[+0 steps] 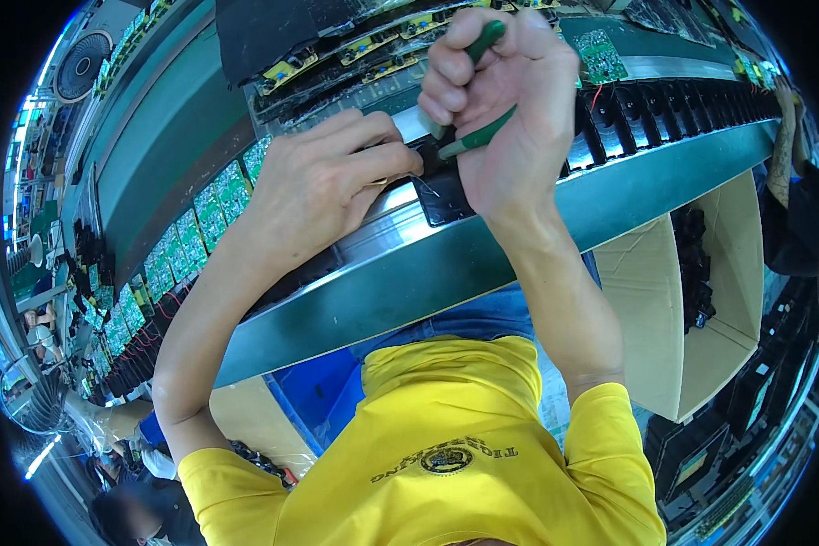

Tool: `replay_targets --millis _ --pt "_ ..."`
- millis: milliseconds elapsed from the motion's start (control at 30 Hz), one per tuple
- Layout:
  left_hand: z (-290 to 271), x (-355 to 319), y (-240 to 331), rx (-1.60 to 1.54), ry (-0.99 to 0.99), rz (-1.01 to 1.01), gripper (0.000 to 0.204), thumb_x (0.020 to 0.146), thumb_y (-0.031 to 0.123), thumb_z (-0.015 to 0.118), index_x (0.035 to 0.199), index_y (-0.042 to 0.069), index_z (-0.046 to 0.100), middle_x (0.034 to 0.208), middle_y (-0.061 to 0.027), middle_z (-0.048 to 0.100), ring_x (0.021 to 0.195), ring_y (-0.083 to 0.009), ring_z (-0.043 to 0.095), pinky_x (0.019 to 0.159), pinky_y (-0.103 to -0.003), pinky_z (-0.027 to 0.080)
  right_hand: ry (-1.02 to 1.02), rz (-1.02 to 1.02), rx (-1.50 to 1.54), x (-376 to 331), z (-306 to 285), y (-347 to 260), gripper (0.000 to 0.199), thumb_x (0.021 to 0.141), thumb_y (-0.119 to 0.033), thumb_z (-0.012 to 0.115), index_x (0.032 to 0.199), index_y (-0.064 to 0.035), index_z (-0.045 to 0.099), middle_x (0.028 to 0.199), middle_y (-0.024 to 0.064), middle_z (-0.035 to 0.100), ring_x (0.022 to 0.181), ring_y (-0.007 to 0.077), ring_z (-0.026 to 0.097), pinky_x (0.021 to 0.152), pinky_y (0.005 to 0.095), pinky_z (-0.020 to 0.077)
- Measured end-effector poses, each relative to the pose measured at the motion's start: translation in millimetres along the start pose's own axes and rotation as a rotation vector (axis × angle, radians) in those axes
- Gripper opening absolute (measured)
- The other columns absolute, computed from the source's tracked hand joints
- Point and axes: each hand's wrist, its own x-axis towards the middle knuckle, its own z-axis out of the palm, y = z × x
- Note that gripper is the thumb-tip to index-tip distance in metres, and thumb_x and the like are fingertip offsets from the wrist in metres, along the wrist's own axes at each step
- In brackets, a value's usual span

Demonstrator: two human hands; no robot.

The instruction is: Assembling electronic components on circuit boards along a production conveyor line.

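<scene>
right hand (510, 100): fisted tight around green-handled cutters (476, 136), handles run through the palm, tool tip pointing down toward the black unit; tip itself hidden behind the fingers
left hand (323, 182): flat on top of the black unit, fingers curled narrow and pinching at its near end, right beside the cutter tip; can't tell what's between the fingertips
black unit (446, 205): sits at the front edge of the conveyor line, touching both hands' work zone; thin wire (428, 187) sticks out of it just beside the left fingertips
conveyor line (482, 246): long steel front rail running across the view, tilted in frame
more black units (682, 105): row along the line toward its right end, red leads on some
green circuit boards (200, 227): laid in a row along the line's left stretch, well apart from the hands
cardboard box (692, 300): below the rail's right part, open, black parts inside
fan (82, 64): far upper-left corner
other person: an arm (781, 155) at the line's right end
</scene>
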Motion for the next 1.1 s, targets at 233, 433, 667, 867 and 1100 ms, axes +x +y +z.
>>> replay_targets --millis 233,433,667,867,1100 --pt "-2 5 4 0.004 0.052 0.003 0.012 0.098 0.005 0.077 0.107 0.013 0.079 0.112 0.0009 0.073 0.095 -0.0204 0.07 0.074 -0.034 0.057 0.019 -0.139 -0.448 -9 17 -3 0.034 0.122 -0.034 0.051 0.104 -0.007 0.06 0.084 0.0021 0.054 0.073 0.0122 0.043 0.068 0.0285 0.0397" --pt "-11 7 27 -0.015 0.032 -0.161 0.007 0.101 0.006 0.078 0.106 0.011 0.079 0.112 0.0005 0.073 0.088 -0.0213 0.071 0.072 -0.035 0.056 0.073 -0.232 -0.392 -19 36 -30 0.04 0.124 -0.036 0.051 0.107 -0.0031 0.066 0.084 0.0047 0.061 0.072 0.0129 0.05 0.069 0.0284 0.0437" --pt "-5 6 45 -0.075 0.103 -0.33 0.008 0.099 0.004 0.082 0.107 0.007 0.081 0.11 -0.0011 0.074 0.089 -0.0201 0.07 0.077 -0.032 0.055 -0.133 -0.248 -1.804 -107 20 -96 0.037 0.085 -0.015 0.1 0.12 -0.011 0.089 0.124 0.0051 0.069 0.096 0.0197 0.062 0.083 0.0339 0.0559" --pt "7 12 41 -0.108 0.147 -0.389 0.005 0.102 0.016 0.084 0.1 0.012 0.086 0.11 0.0051 0.072 0.073 -0.0179 0.066 0.068 -0.033 0.053 -0.115 -0.269 -2.026 -115 12 -76 0.025 0.086 -0.017 0.1 0.109 -0.0153 0.091 0.119 0.005 0.065 0.097 0.0227 0.062 0.085 0.0355 0.0569" --pt "8 15 42 -0.089 0.139 -0.414 0.008 0.101 0.016 0.084 0.096 0.011 0.087 0.109 0.0052 0.072 0.074 -0.018 0.066 0.067 -0.033 0.052 -0.118 -0.252 -2.008 -115 8 -74 0.025 0.086 -0.016 0.099 0.11 -0.0143 0.091 0.118 0.0044 0.064 0.097 0.0221 0.061 0.084 0.0348 0.0561"
